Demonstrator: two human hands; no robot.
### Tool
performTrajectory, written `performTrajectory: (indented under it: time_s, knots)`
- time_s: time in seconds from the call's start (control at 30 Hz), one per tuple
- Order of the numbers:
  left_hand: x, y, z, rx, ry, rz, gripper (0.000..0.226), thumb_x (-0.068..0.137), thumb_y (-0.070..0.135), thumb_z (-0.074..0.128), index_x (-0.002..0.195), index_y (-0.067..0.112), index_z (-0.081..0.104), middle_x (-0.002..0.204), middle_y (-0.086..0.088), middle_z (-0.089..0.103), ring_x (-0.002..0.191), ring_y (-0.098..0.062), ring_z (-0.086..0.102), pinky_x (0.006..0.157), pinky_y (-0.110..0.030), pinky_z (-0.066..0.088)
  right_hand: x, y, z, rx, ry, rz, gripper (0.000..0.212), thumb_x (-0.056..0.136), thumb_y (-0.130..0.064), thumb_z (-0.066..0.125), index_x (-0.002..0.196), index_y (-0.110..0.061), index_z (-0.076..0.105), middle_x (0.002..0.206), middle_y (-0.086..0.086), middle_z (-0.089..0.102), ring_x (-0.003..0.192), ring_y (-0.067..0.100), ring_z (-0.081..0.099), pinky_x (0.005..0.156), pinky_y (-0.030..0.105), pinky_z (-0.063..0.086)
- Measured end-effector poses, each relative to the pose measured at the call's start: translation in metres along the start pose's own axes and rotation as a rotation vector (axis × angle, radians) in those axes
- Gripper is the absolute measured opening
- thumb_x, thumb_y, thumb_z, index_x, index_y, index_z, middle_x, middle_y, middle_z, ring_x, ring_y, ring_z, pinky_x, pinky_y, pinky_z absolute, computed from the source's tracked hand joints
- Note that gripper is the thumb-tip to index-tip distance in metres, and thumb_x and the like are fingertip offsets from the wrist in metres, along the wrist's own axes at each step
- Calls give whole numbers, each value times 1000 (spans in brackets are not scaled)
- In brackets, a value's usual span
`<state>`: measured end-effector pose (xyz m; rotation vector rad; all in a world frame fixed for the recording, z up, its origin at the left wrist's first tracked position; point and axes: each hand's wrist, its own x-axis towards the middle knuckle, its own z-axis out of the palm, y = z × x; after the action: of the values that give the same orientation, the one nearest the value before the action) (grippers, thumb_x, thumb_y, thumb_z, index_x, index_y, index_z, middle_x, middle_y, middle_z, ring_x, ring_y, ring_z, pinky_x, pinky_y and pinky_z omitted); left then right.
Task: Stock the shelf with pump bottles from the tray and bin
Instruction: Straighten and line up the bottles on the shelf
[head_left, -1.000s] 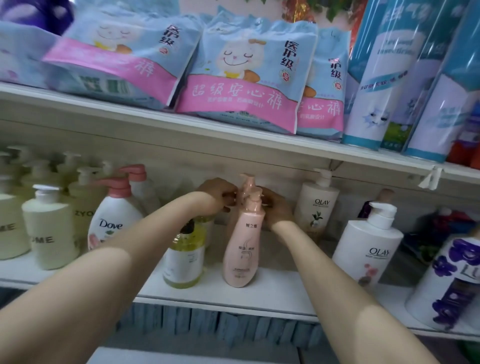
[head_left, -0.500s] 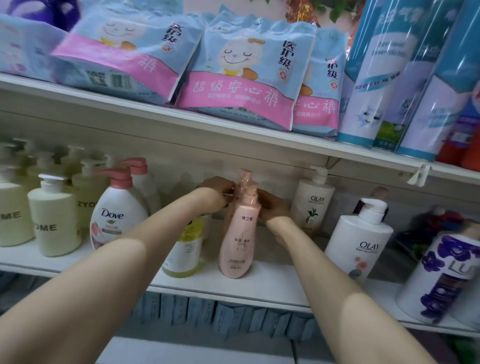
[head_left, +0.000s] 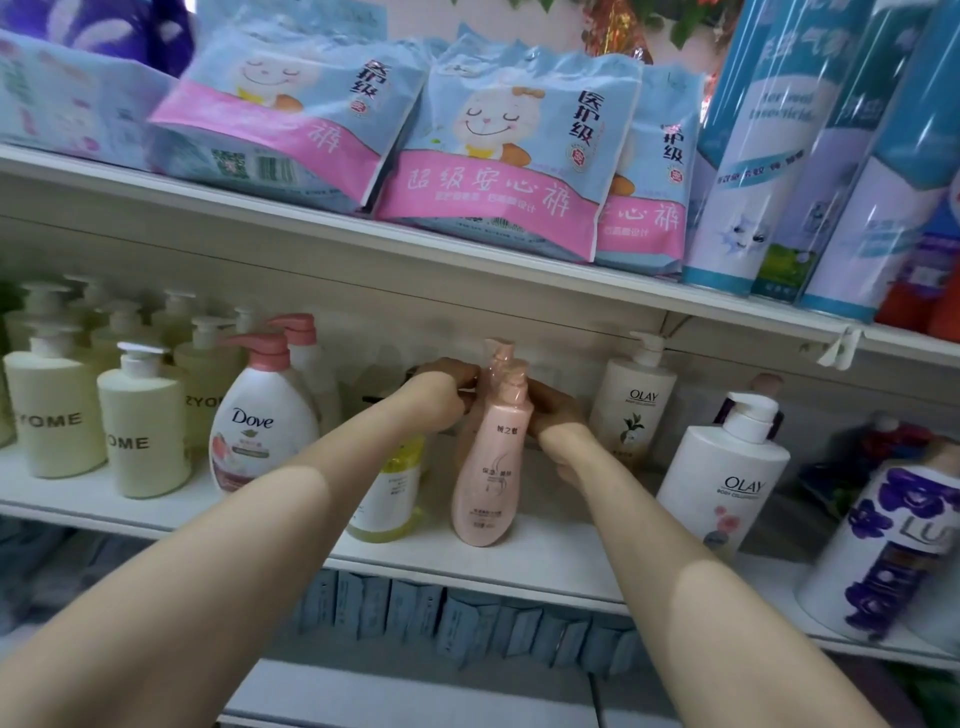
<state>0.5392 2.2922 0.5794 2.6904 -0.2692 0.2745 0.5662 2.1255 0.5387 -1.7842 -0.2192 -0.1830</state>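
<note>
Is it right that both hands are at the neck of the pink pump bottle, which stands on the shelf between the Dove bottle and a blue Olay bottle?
Not fully. The head view shows the left hand and right hand at the neck of the pink pump bottle, which stands on the shelf with the Dove bottle to its left, but the Olay bottle is white, not blue.

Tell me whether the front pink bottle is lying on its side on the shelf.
No: the front pink bottle stands upright on the shelf, base down and pump on top, between the left hand and right hand.
</note>
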Motion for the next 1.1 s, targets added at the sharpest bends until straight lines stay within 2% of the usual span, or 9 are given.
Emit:
performTrajectory:
  time_s: [0.1,0.17,0.3,0.4,0.53,0.63,0.77,0.93,1.1]
  knots:
    - [-12,-2,6,-276,76,28,39,95,2,49,131,13,56,129,-7,60,112,-24,58,91,-25,45,-8,1,0,20,-16,-14,30,99,-11,55,125,-21,67,114,2,71,89,10,69,69,20,58]
    - [-21,-2,12,-383,137,-13,48,95,1,44,141,15,47,139,-5,53,121,-22,54,95,-23,42,-17,3,0,50,25,-3,29,101,-8,49,123,-20,65,105,-1,72,88,10,68,68,18,57]
    - [-41,6,34,-681,261,-86,51,96,5,42,146,15,38,142,-8,50,128,-26,50,107,-42,42,-41,26,3,-33,144,66,23,100,-8,46,112,-22,60,103,1,69,97,20,68,85,36,58]
    - [-69,10,57,-754,336,-88,43,99,10,39,141,13,43,135,-6,55,126,-24,50,104,-36,41,-72,48,9,-37,122,123,27,99,-5,42,106,-23,60,109,0,66,106,24,64,95,46,54]
    - [-106,6,99,-805,319,-44,43,101,12,39,144,13,39,139,-2,51,129,-17,47,102,-27,37,-104,70,15,-51,30,113,42,91,2,47,120,-26,57,118,-1,67,112,20,63,99,44,53]
    - [-116,-4,118,-783,267,-18,46,100,12,42,145,15,37,139,-4,52,128,-18,48,104,-31,40,-113,76,17,-135,-16,138,51,90,-6,60,137,-24,50,127,-3,65,117,13,61,103,34,50]
    - [-122,-14,125,-727,185,-11,52,98,6,42,148,17,32,137,-3,53,126,-16,49,100,-24,39,-119,74,21,-208,-34,132,62,86,-19,72,142,-18,46,133,-1,62,118,14,60,104,34,49]
    - [-123,-21,124,-598,102,-35,57,97,6,43,151,16,28,135,-9,55,119,-23,55,98,-30,44,-122,72,21,-211,6,129,61,88,-14,72,142,-14,45,133,4,61,116,14,60,102,28,47]
    - [-125,-22,119,-612,51,-59,58,96,6,44,151,18,28,134,-8,56,114,-24,57,99,-40,48,-122,71,21,-189,28,139,66,84,-14,76,141,-16,45,132,3,63,117,15,61,107,38,47]
